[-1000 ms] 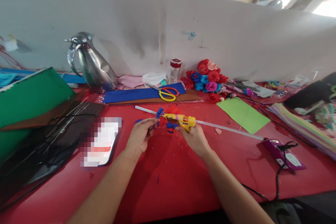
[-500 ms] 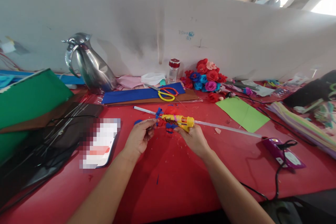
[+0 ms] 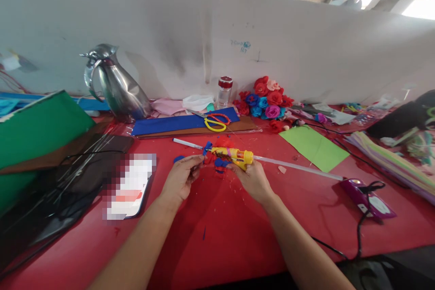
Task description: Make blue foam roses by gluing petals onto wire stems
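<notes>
Yellow glue gun (image 3: 227, 152) levelled at a pinched blue strip (image 3: 208, 146)

From my remote seat, I see the right hand (image 3: 254, 177) grasping the glue gun by its handle above the middle of the red table (image 3: 238, 253), presumably to keep the nozzle level with the strip. The left hand (image 3: 185, 174) pinches the blue strip between thumb and fingers, I'd judge to steady it beside the nozzle. A clear glue stick (image 3: 295, 165) runs from the gun's back towards the purple box (image 3: 367, 200) near the table's right edge. Scissors (image 3: 217, 123) lie across a blue sheet (image 3: 170, 122) by the far edge, apparently parked within reach.

Some of it escapes me. The nozzle's tip merges with the blue, so it may or may not be touching the strip. The right hand covers the trigger, and the left's lower fingers curl into shadow. The phone (image 3: 132, 190) towards the left edge has its screen pixelated.
</notes>
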Demonstrator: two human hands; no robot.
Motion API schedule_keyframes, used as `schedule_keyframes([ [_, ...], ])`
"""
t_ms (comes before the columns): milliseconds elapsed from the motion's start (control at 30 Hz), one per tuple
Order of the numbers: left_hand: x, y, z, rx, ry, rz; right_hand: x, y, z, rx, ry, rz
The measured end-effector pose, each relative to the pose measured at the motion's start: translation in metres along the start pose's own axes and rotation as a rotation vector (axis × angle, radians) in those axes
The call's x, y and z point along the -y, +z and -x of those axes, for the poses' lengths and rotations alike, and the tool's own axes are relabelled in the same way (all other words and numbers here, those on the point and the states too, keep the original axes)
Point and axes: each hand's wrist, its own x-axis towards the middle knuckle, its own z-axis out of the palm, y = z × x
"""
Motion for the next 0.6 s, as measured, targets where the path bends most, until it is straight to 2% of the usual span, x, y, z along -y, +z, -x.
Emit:
schedule_keyframes([
  [167,-0.002,0.0,0.002,-0.02,0.119,-0.091,-0.004,-0.011,-0.005,-0.042,0.08,0.008],
  [267,-0.002,0.0,0.003,-0.055,0.209,-0.123,-0.014,-0.024,-0.014,-0.058,0.301,0.094],
  [333,-0.002,-0.001,0.003,-0.075,0.217,-0.124,-0.023,-0.034,-0.02,-0.048,0.484,0.192],
  [400,-0.003,-0.002,0.001,-0.104,0.216,-0.114,-0.034,-0.045,-0.024,-0.052,0.597,0.303],
  [500,-0.008,-0.008,-0.004,-0.197,0.278,-0.078,-0.05,-0.063,-0.023,-0.11,0.615,0.497],
  [600,-0.017,-0.017,-0.009,-0.294,0.348,0.002,-0.055,-0.077,-0.016,-0.236,0.489,0.581],
])
